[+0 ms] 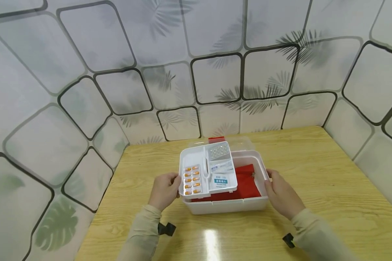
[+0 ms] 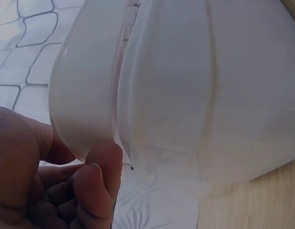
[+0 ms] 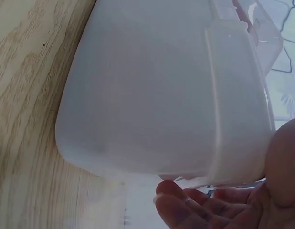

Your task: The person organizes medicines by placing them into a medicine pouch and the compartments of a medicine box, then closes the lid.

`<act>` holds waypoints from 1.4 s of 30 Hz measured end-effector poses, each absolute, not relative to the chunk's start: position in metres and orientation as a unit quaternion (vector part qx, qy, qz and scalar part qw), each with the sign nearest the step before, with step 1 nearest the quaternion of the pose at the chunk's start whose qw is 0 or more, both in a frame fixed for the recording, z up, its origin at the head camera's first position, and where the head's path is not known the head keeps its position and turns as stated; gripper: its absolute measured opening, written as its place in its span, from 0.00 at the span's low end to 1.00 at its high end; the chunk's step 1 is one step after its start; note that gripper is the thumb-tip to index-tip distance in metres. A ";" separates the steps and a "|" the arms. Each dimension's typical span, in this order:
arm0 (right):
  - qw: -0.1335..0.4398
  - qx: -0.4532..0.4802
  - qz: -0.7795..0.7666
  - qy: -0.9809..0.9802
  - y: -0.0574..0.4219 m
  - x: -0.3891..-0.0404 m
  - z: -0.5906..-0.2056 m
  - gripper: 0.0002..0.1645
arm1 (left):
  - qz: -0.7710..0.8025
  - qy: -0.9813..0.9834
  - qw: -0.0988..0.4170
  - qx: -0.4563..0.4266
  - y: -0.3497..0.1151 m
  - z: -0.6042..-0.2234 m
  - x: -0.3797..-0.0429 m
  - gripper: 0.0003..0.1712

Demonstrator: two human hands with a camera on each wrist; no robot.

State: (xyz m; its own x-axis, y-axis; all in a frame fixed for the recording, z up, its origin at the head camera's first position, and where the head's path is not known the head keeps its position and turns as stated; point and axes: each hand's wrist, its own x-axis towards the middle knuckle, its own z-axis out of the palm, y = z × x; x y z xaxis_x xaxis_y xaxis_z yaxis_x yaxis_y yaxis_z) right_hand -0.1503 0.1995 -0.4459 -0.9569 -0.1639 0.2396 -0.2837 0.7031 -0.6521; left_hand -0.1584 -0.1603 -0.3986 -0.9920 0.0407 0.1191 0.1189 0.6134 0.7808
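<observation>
A white plastic box (image 1: 228, 207) sits on the table, with a red fabric pouch (image 1: 248, 181) inside. Tilted over its left part is a white compartment tray (image 1: 192, 156). My left hand (image 1: 163, 190) pinches the tray's left edge; the left wrist view shows thumb and fingers at the tray wall (image 2: 85, 71), a narrow gap from the box. The tray carries a blister pack of orange capsules (image 1: 192, 180), a clear blister pack (image 1: 219, 151), a white printed packet (image 1: 223, 167) and an alcohol pad sachet (image 1: 220, 182). My right hand (image 1: 282, 194) holds the box's right rim, thumb on top.
Behind the box lies its clear lid (image 1: 243, 143), folded back, with a red latch (image 1: 216, 139). The wooden table (image 1: 313, 159) meets a patterned backdrop (image 1: 215, 79) at its back and sides.
</observation>
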 end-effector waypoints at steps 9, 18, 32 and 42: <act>0.114 0.093 0.335 -0.931 0.190 -0.156 -0.449 0.26 | -0.426 -0.902 0.049 -0.043 -0.168 -0.403 -0.157 0.13; 0.178 0.085 0.326 -0.925 0.178 -0.157 -0.455 0.25 | -0.437 -0.898 0.046 -0.038 -0.170 -0.405 -0.160 0.14; 0.207 0.257 0.352 -0.876 0.151 -0.149 -0.435 0.23 | -0.418 -0.906 0.057 -0.042 -0.171 -0.404 -0.163 0.13; 0.220 0.288 0.374 -0.854 0.141 -0.152 -0.437 0.21 | -0.406 -0.909 0.074 -0.052 -0.167 -0.400 -0.161 0.13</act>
State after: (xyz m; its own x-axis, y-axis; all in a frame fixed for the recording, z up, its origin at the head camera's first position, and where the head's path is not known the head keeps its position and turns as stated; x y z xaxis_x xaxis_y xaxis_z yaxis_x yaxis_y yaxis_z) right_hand -0.1523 0.1410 -0.4369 -0.7381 -0.3268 0.5903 -0.6554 0.5551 -0.5122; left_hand -0.1611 -0.1669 -0.3997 -0.9836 0.0357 0.1765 0.1553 0.6649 0.7306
